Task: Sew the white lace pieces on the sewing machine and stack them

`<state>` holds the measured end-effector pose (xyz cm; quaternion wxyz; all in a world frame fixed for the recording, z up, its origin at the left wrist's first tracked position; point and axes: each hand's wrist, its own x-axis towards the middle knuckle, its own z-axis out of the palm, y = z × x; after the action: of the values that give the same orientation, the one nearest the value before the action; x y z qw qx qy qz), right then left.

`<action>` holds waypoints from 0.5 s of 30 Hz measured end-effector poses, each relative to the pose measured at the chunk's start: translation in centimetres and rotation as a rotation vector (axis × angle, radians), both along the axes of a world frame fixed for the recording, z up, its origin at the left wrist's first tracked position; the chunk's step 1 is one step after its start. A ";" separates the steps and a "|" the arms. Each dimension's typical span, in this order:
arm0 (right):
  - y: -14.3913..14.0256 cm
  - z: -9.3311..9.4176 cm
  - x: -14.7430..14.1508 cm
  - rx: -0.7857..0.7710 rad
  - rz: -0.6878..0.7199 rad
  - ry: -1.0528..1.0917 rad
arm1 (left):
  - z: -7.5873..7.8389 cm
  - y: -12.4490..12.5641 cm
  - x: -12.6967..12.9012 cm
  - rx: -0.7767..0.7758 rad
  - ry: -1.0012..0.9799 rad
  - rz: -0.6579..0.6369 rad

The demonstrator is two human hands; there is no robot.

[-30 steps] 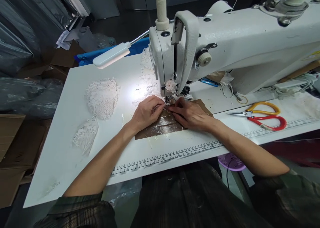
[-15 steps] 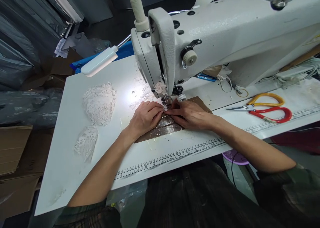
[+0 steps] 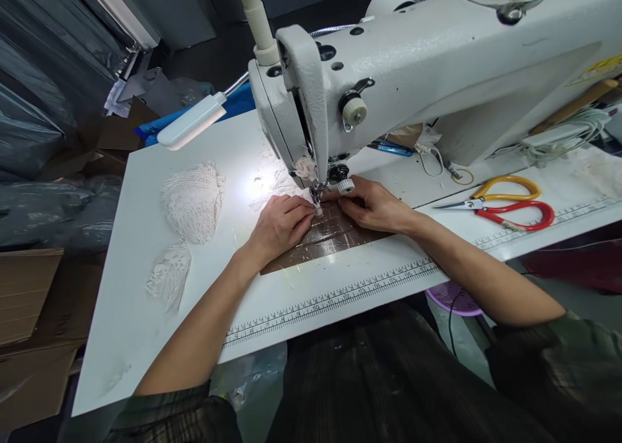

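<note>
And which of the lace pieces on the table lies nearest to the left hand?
The brightly lit lace, just beyond the left hand and beside the sewing machine. The other two, a large piece and a smaller one, lie farther left.

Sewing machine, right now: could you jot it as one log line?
left hand: beside white piece at presser foot | right hand: over brown sheet | scissors: on table

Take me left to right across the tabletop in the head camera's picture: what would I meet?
Large white lace piece → left hand → right hand → scissors with yellow and red handles.
</note>
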<state>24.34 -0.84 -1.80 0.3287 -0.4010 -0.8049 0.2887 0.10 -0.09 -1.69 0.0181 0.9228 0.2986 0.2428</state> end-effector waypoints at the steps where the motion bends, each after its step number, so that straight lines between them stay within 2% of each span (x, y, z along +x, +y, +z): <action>1: 0.0 0.0 -0.1 -0.001 -0.024 0.004 | 0.0 0.0 0.0 -0.002 0.004 0.003; 9: -0.3 -0.5 -0.6 0.093 -0.032 -0.217 | -0.2 -0.2 0.1 0.070 0.015 0.007; 15: -0.1 -0.7 -0.5 0.100 -0.012 -0.256 | -0.4 -0.2 0.2 0.194 -0.066 0.011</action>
<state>23.85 -0.93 -2.48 0.2448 -0.4222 -0.8513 0.1927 0.31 -0.26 -2.13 -0.0627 0.9102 0.2780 0.3007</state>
